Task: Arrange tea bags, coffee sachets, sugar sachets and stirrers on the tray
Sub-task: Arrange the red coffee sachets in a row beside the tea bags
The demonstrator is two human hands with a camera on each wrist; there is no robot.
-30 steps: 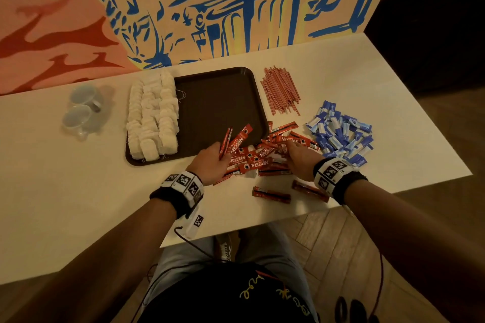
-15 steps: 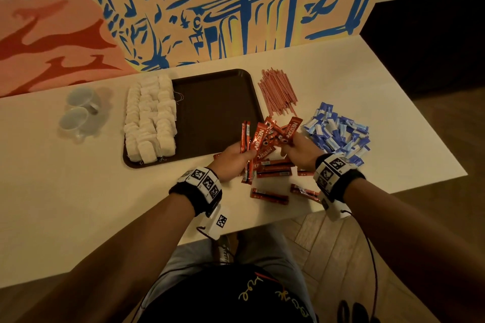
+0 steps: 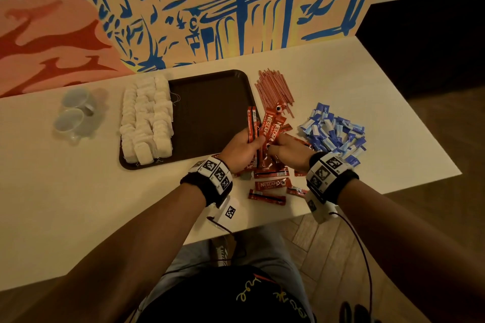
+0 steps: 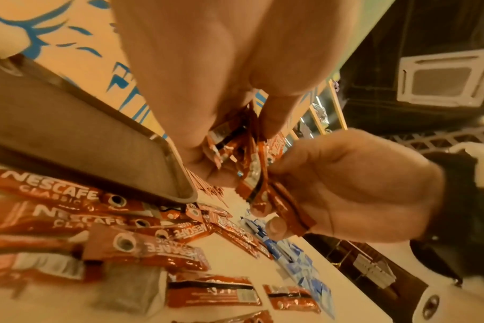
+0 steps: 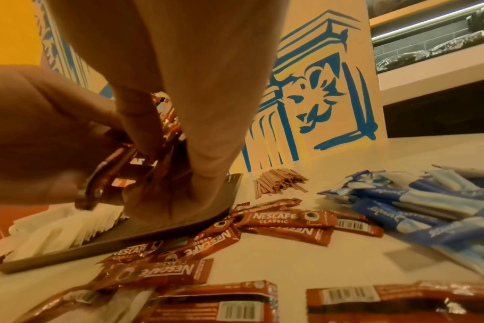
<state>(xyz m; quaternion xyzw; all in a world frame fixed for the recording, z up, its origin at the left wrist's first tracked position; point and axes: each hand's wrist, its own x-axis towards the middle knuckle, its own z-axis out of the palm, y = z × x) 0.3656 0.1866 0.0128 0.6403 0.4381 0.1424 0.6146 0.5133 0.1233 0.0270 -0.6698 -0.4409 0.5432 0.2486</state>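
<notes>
Both hands raised just above the desk at the tray's near right corner, gathering a fan of slim red foil coffee sachets. Left hand curled round the bundle, thumb across its front; right hand pinching the lower ends of a few sachets against it, seemingly squaring them up.

Likely trouble from here: slick, glossy foil sliding out of a loose fan, scattering onto the loose red sachets lying along the desk's near edge, some close enough to tip off. Uneven ends probably making a ragged row once laid down. A careless sweep across the tray could also disturb the soft white paper tea bags, already in neat overlapping rows against the left side of the dark brown rectangular plastic tray, thin strings trailing.

Rest of the tray bare, smooth, with a raised rounded rim. Thin, stiff red stirrers heaped beside its far right corner; crinkly blue-and-white paper sugar sachets piled toward the desk's right edge. Neither yet on the tray.
</notes>
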